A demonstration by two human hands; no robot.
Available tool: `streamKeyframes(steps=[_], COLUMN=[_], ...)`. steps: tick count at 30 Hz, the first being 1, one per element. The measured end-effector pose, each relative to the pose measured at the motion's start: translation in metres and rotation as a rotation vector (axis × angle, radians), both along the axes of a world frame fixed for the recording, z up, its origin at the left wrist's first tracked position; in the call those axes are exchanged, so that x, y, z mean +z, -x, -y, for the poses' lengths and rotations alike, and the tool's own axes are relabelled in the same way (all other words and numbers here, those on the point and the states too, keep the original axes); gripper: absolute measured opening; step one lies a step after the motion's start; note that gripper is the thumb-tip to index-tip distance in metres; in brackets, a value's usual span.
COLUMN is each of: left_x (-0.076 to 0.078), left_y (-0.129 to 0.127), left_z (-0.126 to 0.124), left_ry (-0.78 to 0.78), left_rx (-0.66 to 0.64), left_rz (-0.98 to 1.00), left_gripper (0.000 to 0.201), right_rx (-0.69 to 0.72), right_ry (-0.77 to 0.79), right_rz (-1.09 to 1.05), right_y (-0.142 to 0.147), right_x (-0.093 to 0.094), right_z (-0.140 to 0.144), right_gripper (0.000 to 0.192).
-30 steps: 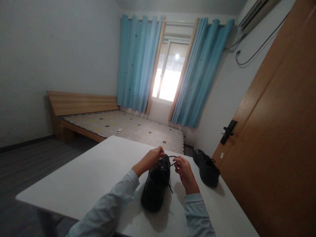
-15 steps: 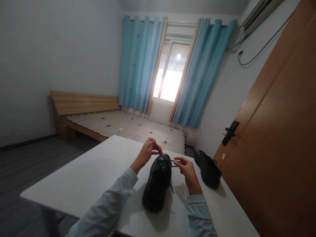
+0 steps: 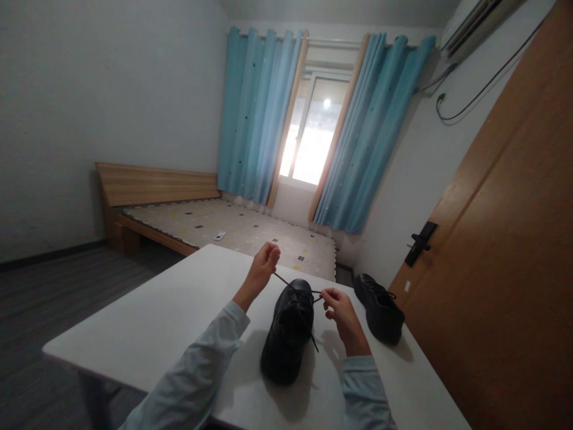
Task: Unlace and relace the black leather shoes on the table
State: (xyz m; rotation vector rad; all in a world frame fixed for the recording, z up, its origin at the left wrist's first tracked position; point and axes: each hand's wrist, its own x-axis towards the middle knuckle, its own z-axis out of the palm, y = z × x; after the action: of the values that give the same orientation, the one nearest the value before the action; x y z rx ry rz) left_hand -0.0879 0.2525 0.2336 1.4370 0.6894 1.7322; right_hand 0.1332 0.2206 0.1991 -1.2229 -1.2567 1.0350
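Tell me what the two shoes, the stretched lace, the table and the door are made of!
Near shoe and far shoe: leather or imitation, perhaps; black with a faint sheen.
Lace: likely cord, being thin and string-like; weave too small to see.
Table: maybe coated board, from its smooth white top.
Door: wood or wood-look, from its brown, slightly shiny face.

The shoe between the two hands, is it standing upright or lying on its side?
Upright: the black shoe rests sole-down on the white table, with its opening facing up.
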Motion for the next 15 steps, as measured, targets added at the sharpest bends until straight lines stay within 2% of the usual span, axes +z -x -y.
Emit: streamKeyframes(steps=[4, 7, 10, 15], left_x=[0.001, 0.003, 0.004, 0.006], left_y=[0.004, 0.009, 0.017, 0.031], left_z=[0.003, 0.005, 0.003, -0.004], left_ry=[-0.044, -0.056, -0.059, -0.093], left_rx=[0.125, 0.211, 0.289, 0.425], left_rz=[-0.108, -0.097, 0.023, 0.369], left_gripper=[0.035, 0.034, 0.034, 0.032], right_rx=[0.024, 0.055, 0.096, 0.086], right_ry=[0.076, 0.116, 0.134, 0.096], right_rz=[0.046, 0.103, 0.168, 0.196], right_y=[-0.005, -0.006, -0.006, -0.005], right_x=[-0.003, -0.007, -0.012, -0.012], right_z=[0.0, -0.002, -0.004, -0.005], right_gripper=[0.023, 0.021, 0.021, 0.019])
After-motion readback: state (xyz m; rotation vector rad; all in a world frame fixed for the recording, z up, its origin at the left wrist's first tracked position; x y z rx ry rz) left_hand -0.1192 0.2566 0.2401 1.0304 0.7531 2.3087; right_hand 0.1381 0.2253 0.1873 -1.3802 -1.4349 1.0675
